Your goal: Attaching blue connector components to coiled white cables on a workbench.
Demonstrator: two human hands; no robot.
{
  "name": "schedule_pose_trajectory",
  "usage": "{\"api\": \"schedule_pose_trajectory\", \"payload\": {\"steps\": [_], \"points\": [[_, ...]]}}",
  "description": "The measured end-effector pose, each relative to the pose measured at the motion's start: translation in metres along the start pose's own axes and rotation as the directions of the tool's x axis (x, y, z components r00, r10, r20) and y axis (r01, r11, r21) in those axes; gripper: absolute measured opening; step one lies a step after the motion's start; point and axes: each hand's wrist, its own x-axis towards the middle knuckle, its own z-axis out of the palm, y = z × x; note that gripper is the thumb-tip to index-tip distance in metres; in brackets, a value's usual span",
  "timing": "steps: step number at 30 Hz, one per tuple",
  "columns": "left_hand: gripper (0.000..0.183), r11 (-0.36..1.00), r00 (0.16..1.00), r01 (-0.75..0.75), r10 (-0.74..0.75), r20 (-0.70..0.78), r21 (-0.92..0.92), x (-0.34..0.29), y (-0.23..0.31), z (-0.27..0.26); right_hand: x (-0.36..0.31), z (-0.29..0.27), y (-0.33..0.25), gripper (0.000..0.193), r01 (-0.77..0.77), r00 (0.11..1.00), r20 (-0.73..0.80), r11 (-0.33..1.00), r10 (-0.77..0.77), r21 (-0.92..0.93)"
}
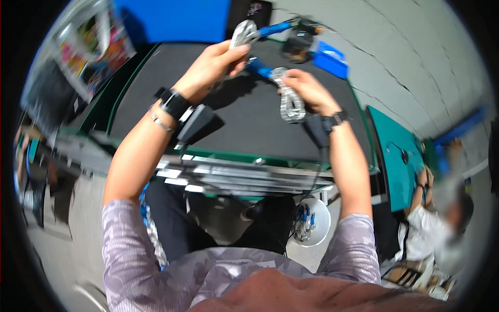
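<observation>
Raised over the far part of the dark work mat [244,125], my left hand [215,65] is closed round a coiled silvery cable [244,34]. A blue connector end [275,28] sticks out of that coil to the right. My right hand [312,92] pinches a second silvery coiled cable [292,106], whose loop hangs down below the fingers. Its blue connector end [258,67] points left, toward my left hand. The two coils are apart. Both wrists carry black strapped devices, with dark wedge-shaped pieces below them.
A dark round container [299,47] and a blue bin [330,59] stand at the back right. Beside my right leg, a white bucket [323,221] holds several blue-ended cables. A plastic bag [86,47] lies at the left. One person sits at a green table [397,171] on the right.
</observation>
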Motion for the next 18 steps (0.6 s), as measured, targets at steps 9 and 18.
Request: {"api": "schedule_pose_trajectory", "payload": {"steps": [9, 18], "points": [[0.026, 0.924, 0.738, -0.162, 0.347, -0.579, 0.347, -0.238, 0.020, -0.093, 0.001, 0.000, 0.004, 0.033, -0.067, 0.998, -0.027, 0.993, 0.065, -0.095], [0.035, 0.868, 0.120, 0.417, -0.347, -0.930, -0.270, -0.552, -0.213, -0.164, 0.005, -0.003, 0.007, 0.030, -0.109, 0.993, -0.051, 0.985, 0.103, -0.136]]}}
